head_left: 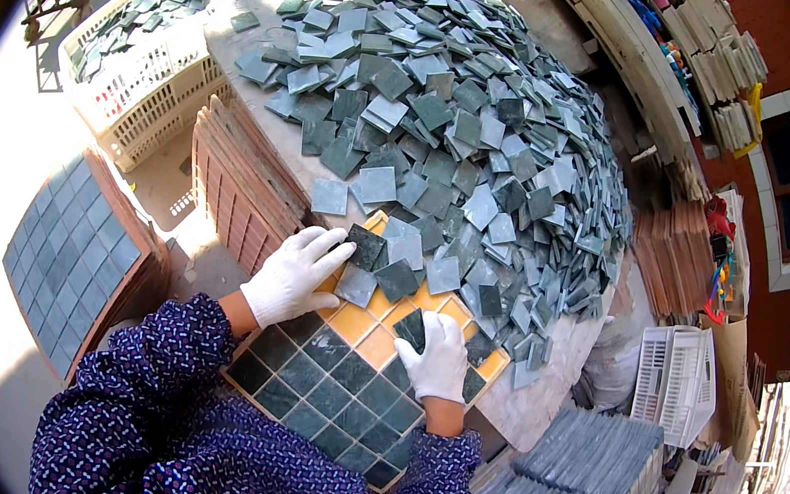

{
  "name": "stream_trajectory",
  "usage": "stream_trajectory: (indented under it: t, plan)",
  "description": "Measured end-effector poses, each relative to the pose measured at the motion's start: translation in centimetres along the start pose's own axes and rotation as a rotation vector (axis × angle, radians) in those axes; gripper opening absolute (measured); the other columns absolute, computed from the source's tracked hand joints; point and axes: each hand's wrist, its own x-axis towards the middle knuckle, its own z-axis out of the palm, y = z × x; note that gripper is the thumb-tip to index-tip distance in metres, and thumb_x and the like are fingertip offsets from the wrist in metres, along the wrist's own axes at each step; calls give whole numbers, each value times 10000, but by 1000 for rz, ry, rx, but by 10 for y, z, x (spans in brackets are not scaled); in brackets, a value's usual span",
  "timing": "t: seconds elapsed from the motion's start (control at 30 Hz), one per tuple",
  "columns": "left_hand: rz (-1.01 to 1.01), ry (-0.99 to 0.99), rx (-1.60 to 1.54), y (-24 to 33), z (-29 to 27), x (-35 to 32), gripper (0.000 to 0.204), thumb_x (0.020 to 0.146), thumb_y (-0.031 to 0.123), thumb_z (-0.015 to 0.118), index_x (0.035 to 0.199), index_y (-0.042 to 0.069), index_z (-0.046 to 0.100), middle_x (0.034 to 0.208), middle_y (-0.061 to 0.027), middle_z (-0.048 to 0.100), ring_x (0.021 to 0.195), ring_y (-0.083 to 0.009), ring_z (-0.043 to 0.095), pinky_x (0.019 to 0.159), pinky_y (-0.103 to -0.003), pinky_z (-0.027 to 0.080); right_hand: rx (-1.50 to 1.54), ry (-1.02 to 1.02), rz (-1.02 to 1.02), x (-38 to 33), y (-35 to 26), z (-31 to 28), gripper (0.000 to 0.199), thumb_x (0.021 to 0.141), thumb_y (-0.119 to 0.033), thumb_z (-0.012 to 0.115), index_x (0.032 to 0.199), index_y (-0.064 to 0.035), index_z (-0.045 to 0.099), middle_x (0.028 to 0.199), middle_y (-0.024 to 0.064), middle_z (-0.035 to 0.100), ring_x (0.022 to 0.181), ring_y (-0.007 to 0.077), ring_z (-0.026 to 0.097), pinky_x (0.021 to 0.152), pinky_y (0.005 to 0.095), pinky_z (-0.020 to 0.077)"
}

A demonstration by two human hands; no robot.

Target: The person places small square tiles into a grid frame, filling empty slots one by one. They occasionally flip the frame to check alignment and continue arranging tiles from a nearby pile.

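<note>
My left hand (295, 273), in a white glove, has its fingers stretched out and thumb apart. Its fingertips touch a dark green square tile (367, 246) at the near edge of a big tile heap (443, 117). Between thumb and fingers, my right hand (437, 362), also gloved, pinches another dark tile (410, 328). Both hands are above a yellow gridded tray (375, 345) in front of me. Rows of dark green tiles (328, 397) fill its near part. Bare yellow squares show in its far part, where loose tiles partly cover the grid.
Left stand a stack topped by a tile-filled tray (71, 252), brown trays on edge (239, 190) and a white crate (149, 91) with tiles. Right are bundled grey sheets (574, 484), a white basket (677, 383) and a brown stack (673, 256). The heap lies on a pale tabletop (535, 398).
</note>
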Motion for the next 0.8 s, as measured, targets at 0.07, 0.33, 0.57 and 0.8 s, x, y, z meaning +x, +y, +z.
stream_trajectory:
  t: [0.07, 0.33, 0.57, 0.8]
  plan:
    - [-89, -27, -33, -4, 3, -6, 830, 658, 234, 815, 1372, 65, 428, 1378, -143, 438, 1239, -363, 434, 1035, -436, 397, 36, -63, -5, 4, 1, -3, 561, 730, -265, 777, 1206, -59, 563, 1173, 157, 546, 1095, 344, 533, 936, 421, 452]
    - [-86, 59, -103, 10, 7, 0, 716, 683, 194, 790, 1312, 65, 474, 1287, -132, 491, 1196, -342, 469, 1003, -422, 420, 24, -32, 88, 8, -25, 9, 549, 724, -175, 779, 1220, -58, 572, 1161, 152, 561, 1048, 326, 572, 900, 415, 471]
    - [42, -61, 31, 22, 4, 10, 575, 635, 241, 788, 1134, 75, 557, 1090, -88, 516, 1008, -284, 528, 864, -386, 470, 128, 19, 133, 24, -31, -4, 587, 738, -252, 779, 1238, -87, 519, 1174, 139, 556, 1011, 310, 608, 820, 433, 511]
    - [202, -169, 90, 9, 2, 23, 437, 728, 283, 724, 1083, 66, 592, 1029, -88, 512, 920, -259, 570, 776, -351, 508, 21, 121, 42, 50, -39, 21, 605, 755, -295, 753, 1257, -83, 492, 1186, 166, 540, 1015, 358, 593, 834, 443, 501]
